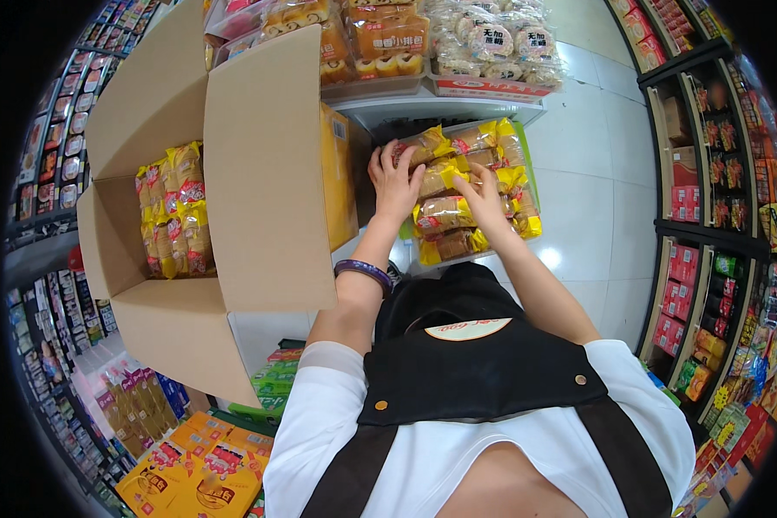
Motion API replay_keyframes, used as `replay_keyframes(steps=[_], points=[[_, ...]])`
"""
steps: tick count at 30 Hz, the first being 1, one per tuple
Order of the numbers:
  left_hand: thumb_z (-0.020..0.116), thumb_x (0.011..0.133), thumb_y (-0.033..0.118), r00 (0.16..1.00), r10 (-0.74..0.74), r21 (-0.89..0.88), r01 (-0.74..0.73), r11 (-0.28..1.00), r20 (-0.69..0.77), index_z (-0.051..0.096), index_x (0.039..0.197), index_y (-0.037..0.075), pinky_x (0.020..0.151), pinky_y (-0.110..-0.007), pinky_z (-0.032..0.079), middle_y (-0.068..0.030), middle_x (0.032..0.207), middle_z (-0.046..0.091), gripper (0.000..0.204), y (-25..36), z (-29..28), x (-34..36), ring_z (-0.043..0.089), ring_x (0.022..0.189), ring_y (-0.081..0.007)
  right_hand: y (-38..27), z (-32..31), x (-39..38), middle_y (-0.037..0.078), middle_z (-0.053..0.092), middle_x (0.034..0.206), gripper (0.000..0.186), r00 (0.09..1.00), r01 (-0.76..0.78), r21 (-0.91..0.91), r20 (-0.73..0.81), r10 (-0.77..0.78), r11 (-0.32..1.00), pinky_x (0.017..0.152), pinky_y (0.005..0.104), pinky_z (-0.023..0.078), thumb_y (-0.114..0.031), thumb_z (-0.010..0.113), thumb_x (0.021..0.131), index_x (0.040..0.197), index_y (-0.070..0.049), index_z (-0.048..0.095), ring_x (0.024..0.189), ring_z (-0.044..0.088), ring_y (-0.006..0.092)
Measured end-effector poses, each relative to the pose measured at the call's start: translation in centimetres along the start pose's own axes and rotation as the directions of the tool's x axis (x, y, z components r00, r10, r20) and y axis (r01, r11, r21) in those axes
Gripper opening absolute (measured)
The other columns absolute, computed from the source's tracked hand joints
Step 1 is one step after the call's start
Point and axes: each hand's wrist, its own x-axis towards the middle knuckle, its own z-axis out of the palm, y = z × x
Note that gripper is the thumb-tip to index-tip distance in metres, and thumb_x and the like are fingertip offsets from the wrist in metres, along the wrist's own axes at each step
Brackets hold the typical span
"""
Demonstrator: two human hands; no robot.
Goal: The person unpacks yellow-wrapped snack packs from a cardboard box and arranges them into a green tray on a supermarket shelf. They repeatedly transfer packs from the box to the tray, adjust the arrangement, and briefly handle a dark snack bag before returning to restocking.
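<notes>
My left hand (395, 185) curls its fingers round a yellow-and-brown bread packet (427, 140) at the back left of a green-rimmed tray (529, 157). My right hand (483, 198) grips another packet near the middle, fingers bent over it and partly hiding it. Several similar packets lie in rows in the tray. To the left stands an open cardboard box (268, 173) with more of these packets (171, 207) stacked inside. A purple band circles my left wrist.
Above the tray are trays of orange bread packs (380, 43) and white round packaged pastries (492, 43). Stocked shelves (699, 155) line the right, others (60, 129) the far left. A tiled floor (604, 129) runs along the right. Yellow cartons (194, 466) lie at lower left.
</notes>
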Motion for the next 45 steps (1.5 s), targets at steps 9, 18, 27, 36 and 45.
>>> replay_keyframes(steps=[9,18,27,36,45], points=[[0.061,0.084,0.015,0.959,0.129,-0.429,-0.009,0.903,0.252,0.053,0.125,0.011,0.11,-0.047,0.027,-0.0135,0.131,0.053,0.042,-1.2,-1.2,2.8,0.044,0.125,-0.0335,0.8,-4.1,-3.0,0.021,0.048,0.128,0.063,0.917,0.361,-0.479,0.34,-0.21,0.8,0.098,0.0389,0.042,-0.01,0.08,0.068,0.12,-0.003,0.046,0.118,0.049,0.0393],[0.049,0.094,0.04,0.949,-0.044,-0.027,0.055,0.998,0.313,0.043,0.14,0.023,0.112,-0.054,0.016,-0.0066,0.149,0.036,0.049,0.3,-0.4,1.2,0.019,0.139,-0.041,-1.3,-5.6,1.4,0.013,0.066,0.093,0.048,0.814,0.058,-0.413,0.546,0.197,0.909,0.071,0.0324,0.051,-0.02,0.077,0.078,0.115,0.001,0.055,0.083,0.063,0.0197],[0.042,0.092,0.058,0.896,-0.063,0.021,0.06,0.998,0.44,0.031,0.147,0.027,0.109,-0.068,0.012,-0.0056,0.155,0.025,0.065,0.8,-0.2,0.5,0.015,0.143,-0.0399,2.8,-4.3,1.2,0.019,0.066,0.1,0.06,0.938,0.27,-0.657,0.343,-0.039,0.704,0.08,0.0395,0.051,-0.036,0.079,0.077,0.115,0.004,0.054,0.091,0.064,0.0313],[0.058,0.092,0.039,0.959,0.003,-0.449,0.129,0.884,0.282,0.052,0.13,0.006,0.1,-0.042,0.04,-0.0194,0.127,0.056,0.05,3.8,-11.8,-3.2,0.052,0.119,-0.0347,-30.8,0.4,-5.6,0.009,0.065,0.104,0.028,0.761,0.642,-0.147,0.243,-0.601,0.753,0.088,0.0278,0.048,-0.015,0.056,0.097,0.118,0.002,0.058,0.098,0.06,0.0131],[0.058,0.093,0.024,0.956,-0.224,-0.496,0.291,0.818,0.19,0.061,0.115,0.0,0.09,-0.038,0.047,-0.0196,0.114,0.063,0.033,-4.4,-23.2,-22.3,0.06,0.103,-0.0322,-37.8,35.6,-5.1,0.028,0.058,0.121,0.058,0.229,0.952,-0.171,0.948,-0.221,0.254,0.097,0.0396,0.045,-0.043,0.049,0.095,0.118,0.009,0.055,0.115,0.056,0.0363]])
